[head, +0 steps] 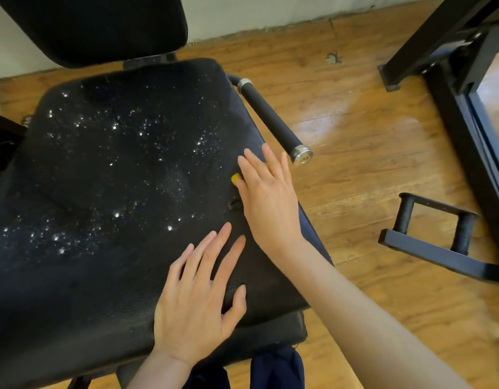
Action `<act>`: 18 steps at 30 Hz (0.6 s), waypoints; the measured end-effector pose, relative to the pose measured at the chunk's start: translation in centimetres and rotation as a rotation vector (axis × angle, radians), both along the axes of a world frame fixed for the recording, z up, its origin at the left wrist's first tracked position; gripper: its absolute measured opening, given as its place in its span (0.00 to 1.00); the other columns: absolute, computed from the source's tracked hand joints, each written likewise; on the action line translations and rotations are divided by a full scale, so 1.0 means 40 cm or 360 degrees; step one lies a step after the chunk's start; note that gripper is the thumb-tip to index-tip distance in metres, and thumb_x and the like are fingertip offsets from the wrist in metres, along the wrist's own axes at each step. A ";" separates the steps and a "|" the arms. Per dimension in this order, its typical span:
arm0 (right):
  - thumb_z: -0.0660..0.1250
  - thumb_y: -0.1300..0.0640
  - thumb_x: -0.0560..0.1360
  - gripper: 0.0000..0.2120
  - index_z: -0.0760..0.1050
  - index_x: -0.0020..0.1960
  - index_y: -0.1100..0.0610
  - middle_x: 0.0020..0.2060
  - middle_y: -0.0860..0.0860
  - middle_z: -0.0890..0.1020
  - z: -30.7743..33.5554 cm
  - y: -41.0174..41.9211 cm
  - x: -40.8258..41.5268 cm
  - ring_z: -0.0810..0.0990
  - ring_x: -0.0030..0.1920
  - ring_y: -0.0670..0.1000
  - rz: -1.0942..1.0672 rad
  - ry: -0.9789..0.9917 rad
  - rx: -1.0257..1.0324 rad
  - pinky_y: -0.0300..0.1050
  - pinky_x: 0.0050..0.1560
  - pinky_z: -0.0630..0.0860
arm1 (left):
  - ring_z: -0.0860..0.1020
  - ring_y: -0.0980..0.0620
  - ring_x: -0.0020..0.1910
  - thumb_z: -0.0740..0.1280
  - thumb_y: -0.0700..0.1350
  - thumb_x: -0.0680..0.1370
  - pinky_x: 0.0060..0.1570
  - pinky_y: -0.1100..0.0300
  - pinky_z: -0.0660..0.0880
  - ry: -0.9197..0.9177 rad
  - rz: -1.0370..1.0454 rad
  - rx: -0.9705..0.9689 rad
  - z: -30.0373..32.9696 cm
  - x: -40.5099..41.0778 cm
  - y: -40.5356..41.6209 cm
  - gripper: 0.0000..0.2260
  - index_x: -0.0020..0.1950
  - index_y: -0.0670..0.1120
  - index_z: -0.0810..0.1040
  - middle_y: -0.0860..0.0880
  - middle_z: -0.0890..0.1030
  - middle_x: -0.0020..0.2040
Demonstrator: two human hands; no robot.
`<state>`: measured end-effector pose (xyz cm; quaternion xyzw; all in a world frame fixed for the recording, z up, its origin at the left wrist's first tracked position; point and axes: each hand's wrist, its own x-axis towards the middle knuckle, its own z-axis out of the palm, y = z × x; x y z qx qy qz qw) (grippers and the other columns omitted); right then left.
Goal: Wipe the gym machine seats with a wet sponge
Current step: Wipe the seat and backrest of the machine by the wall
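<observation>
Pressing flat on the right side of the seat (116, 178), my right hand (268, 200) covers the sponge (235, 178); I see only a small yellow corner of it, poking out beside the index finger, under straight, slightly spread fingers (249, 169). My left hand (198, 301) lies palm down near the seat's front edge, fingers straight and fanned apart, holding nothing; I cannot tell whether it touches the surface. The seat is a broad, black, pebbled pad with rounded corners, and wet droplets glint across its left and middle. Behind it rises a black padded backrest (102, 26). Just beside the right fingertips, a black cylindrical handle (273, 116) with metal end caps juts out over the glossy wooden plank floor (355, 136). A black steel frame (453, 66) stands at far right.
</observation>
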<state>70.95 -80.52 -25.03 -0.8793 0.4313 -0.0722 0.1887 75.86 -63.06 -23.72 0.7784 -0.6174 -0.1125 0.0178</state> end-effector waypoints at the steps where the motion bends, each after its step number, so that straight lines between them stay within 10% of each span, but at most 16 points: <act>1: 0.64 0.57 0.80 0.18 0.72 0.68 0.60 0.68 0.55 0.74 0.003 0.016 -0.010 0.66 0.73 0.57 -0.0021 -0.0020 0.0011 0.56 0.75 0.57 | 0.67 0.46 0.75 0.56 0.56 0.79 0.69 0.47 0.64 -0.0002 -0.0002 -0.0004 -0.002 0.000 0.001 0.28 0.77 0.46 0.67 0.46 0.64 0.79; 13: 0.60 0.55 0.82 0.20 0.68 0.72 0.57 0.72 0.52 0.70 0.025 -0.018 -0.012 0.61 0.75 0.53 0.0312 0.0005 0.0222 0.51 0.75 0.57 | 0.65 0.49 0.76 0.55 0.57 0.80 0.72 0.51 0.61 0.0086 0.0051 -0.0010 0.005 0.001 0.000 0.28 0.77 0.45 0.67 0.47 0.64 0.78; 18: 0.61 0.58 0.81 0.19 0.70 0.71 0.60 0.70 0.54 0.72 0.032 0.030 -0.015 0.64 0.74 0.55 -0.0092 -0.0066 0.0084 0.55 0.74 0.59 | 0.65 0.49 0.75 0.54 0.57 0.80 0.72 0.51 0.61 0.0117 0.0056 0.0016 0.009 0.004 0.002 0.28 0.77 0.44 0.66 0.46 0.64 0.78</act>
